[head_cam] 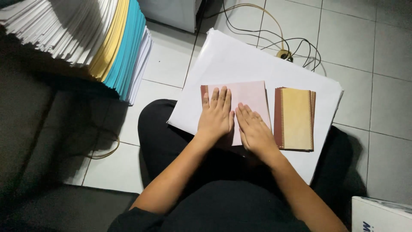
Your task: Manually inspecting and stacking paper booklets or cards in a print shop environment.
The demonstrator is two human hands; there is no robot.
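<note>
The person sits w/ a big white sheet of paper [240, 60] spread over the lap, and both hands lie flat on a pale pink folded sheet of paper [249, 96] in the middle of it. The left hand [216, 114] presses palm-down on the left part of the pink sheet, fingers straight and close together, gripping nothing. The right hand [253, 129] lies just beside it, also palm-down w/ fingers stretched, touching the sheet's lower middle part; it is open too, not clamped on anything. A thin dark brown edge shows at the pink sheet's upper left corner, under the left fingers. Just to the right, apart from the hands, rests a small stack of yellow-gold cards with brown borders [296, 118], upright rectangle shape, on the same white sheet. At top left stands a tall pile of paper [86, 34], mostly white, w/ a yellow layer and a turquoise layer, leaning a bit. On the grey tiled floor [377, 86] behind the white sheet run thin cables [274, 41] to a small plug. At bottom right corner is a white box [380, 215] w/ blue print, only partly in view.
</note>
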